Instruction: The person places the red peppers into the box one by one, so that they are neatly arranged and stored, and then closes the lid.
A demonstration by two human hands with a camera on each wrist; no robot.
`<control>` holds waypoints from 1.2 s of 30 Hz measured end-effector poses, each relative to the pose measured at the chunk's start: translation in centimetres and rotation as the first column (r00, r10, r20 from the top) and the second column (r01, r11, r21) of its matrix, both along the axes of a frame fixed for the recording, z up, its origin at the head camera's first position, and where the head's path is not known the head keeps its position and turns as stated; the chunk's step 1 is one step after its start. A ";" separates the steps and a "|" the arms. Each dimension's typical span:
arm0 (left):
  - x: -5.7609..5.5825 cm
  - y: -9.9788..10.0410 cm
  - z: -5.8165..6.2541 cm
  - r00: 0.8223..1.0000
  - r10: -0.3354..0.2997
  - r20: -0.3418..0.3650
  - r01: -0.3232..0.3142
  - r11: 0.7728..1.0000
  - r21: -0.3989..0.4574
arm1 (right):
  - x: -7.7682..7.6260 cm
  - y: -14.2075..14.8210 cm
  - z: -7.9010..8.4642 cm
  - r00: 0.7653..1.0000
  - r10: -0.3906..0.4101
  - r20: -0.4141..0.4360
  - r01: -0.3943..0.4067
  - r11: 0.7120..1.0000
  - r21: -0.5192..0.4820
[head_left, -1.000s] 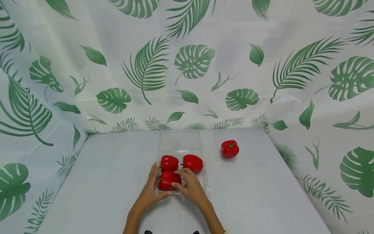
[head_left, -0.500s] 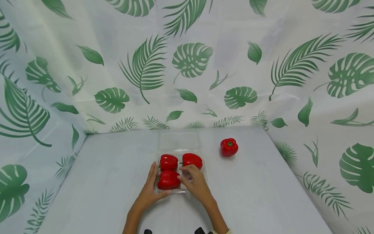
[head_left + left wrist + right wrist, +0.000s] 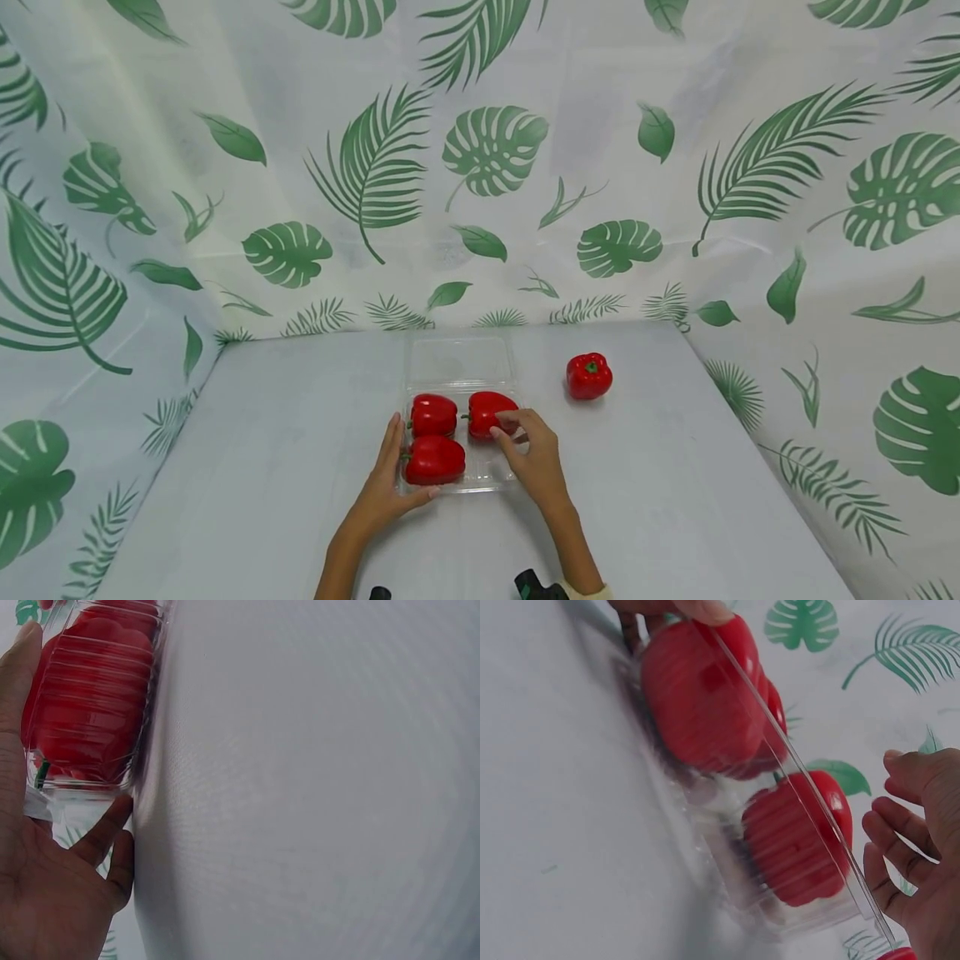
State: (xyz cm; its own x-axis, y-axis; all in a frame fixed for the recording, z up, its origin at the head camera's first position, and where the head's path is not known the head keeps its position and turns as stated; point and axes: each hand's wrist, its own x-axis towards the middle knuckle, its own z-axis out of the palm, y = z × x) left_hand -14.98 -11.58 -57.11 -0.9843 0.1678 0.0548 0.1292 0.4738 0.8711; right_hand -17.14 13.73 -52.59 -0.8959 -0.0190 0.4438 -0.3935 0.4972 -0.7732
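A clear plastic clamshell box [image 3: 489,478] lies with its lid folded back, holding three red bell peppers. One pepper [image 3: 434,461] is at the front left, another [image 3: 433,413] behind it, and a third [image 3: 486,408] at the back right. My left hand [image 3: 379,495] rests against the box's left front corner, fingers straight along the side and thumb along the front wall. Over the right half of the box hovers my right hand [image 3: 540,463], its fingers loosely bent with nothing in them. In the right wrist view, a gap shows between the right hand [image 3: 922,840] and the nearest pepper [image 3: 799,840].
A further red bell pepper [image 3: 588,377] sits alone on the white table [image 3: 645,483], right of the box. Behind the box lies its transparent lid [image 3: 459,363]. Leaf-patterned cloth [image 3: 495,217] walls off the back and sides.
My right hand has let go of the front left pepper and moved right, over the box's right side. The left hand has stayed at the box's corner.
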 end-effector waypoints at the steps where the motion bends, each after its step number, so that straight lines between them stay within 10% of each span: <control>1: 0.0 0.0 0.0 1.000 0.002 0.007 -0.002 1.000 -0.002 | -0.1 0.2 0.0 1.000 -0.017 -0.003 0.017 1.000 -0.004; 8: 0.0 -0.1 -0.1 1.000 0.006 0.013 -0.006 1.000 -0.001 | -0.8 1.7 0.1 0.978 -0.206 0.029 0.206 0.979 0.005; 17: 0.1 -0.1 -0.1 1.000 0.005 0.016 -0.005 1.000 0.012 | -2.9 4.2 0.1 0.860 -0.486 0.158 0.496 0.868 -0.029; 30: -0.1 0.0 0.1 1.000 0.003 0.022 -0.003 1.000 0.014 | -5.3 7.8 -1.3 0.804 -0.473 0.362 0.434 0.881 0.187; 36: 0.1 0.0 0.2 0.999 0.007 0.032 -0.008 1.000 0.015 | -6.2 8.0 -1.9 0.836 -0.472 0.280 0.472 0.879 0.074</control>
